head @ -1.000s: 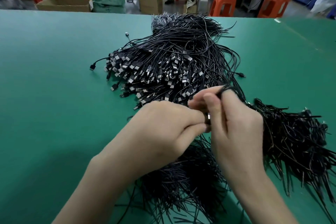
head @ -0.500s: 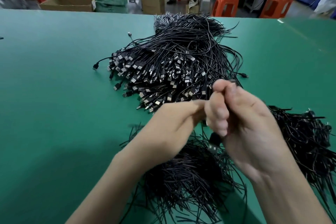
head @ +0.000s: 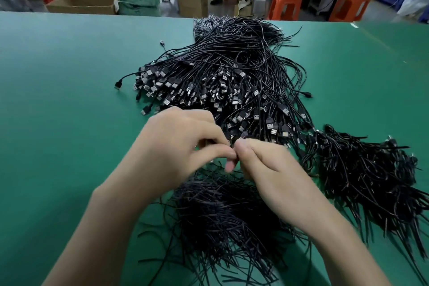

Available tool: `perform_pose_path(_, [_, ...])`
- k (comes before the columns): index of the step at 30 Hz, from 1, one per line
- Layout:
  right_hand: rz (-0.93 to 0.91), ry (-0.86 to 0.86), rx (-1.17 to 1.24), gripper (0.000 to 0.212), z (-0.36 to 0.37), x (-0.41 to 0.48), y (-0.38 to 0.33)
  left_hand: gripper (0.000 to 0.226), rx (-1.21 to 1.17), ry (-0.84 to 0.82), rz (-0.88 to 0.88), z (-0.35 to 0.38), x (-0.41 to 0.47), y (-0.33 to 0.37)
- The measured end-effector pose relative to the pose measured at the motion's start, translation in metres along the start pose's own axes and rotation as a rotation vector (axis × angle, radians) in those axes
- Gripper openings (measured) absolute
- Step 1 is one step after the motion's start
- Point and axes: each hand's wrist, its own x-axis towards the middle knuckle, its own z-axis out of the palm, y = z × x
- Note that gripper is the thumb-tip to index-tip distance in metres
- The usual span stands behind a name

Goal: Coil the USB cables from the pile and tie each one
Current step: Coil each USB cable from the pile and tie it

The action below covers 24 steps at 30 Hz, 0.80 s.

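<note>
Cables [head: 220,81] are heaped in one pile [head: 234,53] on a green table [head: 58,123], with the plugs fanned along the near-left edge of the pile. Just in front of the pile, the left hand [head: 181,146] and the right hand [head: 267,169] are held together fingertip to fingertip, and a dark strand [head: 235,159] is pinched between them. The left thumb and forefinger are closed on it, and the right thumb and curled fingers are closed on it from the other side. Most of the strand is hidden by the fingers, so it cannot be told whether a coiled cable, its tie, or both are held. Nearer than the pile, under the wrists, a heap of thin black ties [head: 227,216] is spread. To the right of the pile, bundles [head: 371,181] judged to be finished are laid.

The step in hand is judged to be the tying of one coil. It is best done with the coil pinched flat by one hand, so that no loop springs open, while the tie is wrapped round the waist of the coil and twisted tight by the other. The twist should be made close against the coil, and the plug ends should be left outside the wrap. The work should be held above the ties and clear of the pile, so that no loose strand is caught in the twist.
</note>
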Motion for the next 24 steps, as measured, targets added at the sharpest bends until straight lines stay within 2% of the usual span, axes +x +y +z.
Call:
perform_pose_path(2, [0.051,-0.208,0.272,0.047,-0.003,-0.002,-0.003,0.015,-0.126,0.08,-0.032,-0.001,-0.001,-0.004])
perform_pose_path(4, [0.055,-0.332,0.437,0.036,-0.006,-0.003,-0.003,0.02,-0.262,0.158,-0.07,0.002,-0.001,-0.007])
perform_pose_path(5, [0.037,-0.358,0.496,0.034,-0.008,-0.003,-0.003,0.031,-0.319,0.187,-0.099,0.004,-0.001,-0.008])
perform_pose_path(7, [-0.008,-0.372,0.62,0.033,-0.011,-0.003,-0.003,0.065,-0.508,0.209,-0.193,0.011,0.0,-0.009])
perform_pose_path(9, [-0.05,-0.377,0.72,0.032,-0.013,-0.004,-0.002,0.095,-0.718,0.134,-0.256,0.017,0.0,-0.008])
perform_pose_path(10, [-0.067,-0.378,0.739,0.032,-0.015,-0.003,-0.002,0.091,-0.761,0.064,-0.249,0.019,0.0,-0.007])
perform_pose_path(13, [-0.082,-0.378,0.712,0.032,-0.017,-0.003,0.0,0.032,-0.728,-0.144,-0.161,0.022,0.0,-0.005])
perform_pose_path(15, [-0.061,-0.387,0.701,0.032,-0.018,-0.003,0.0,0.015,-0.772,-0.127,-0.171,0.021,0.0,-0.003])
perform_pose_path(20, [0.026,-0.356,0.823,0.03,-0.014,-0.002,-0.006,0.012,-0.782,0.038,-0.245,0.028,0.002,-0.004])
perform_pose_path(24, [0.091,-0.217,0.87,0.022,-0.01,0.0,-0.007,0.006,-0.75,0.071,-0.288,0.031,0.001,-0.008])
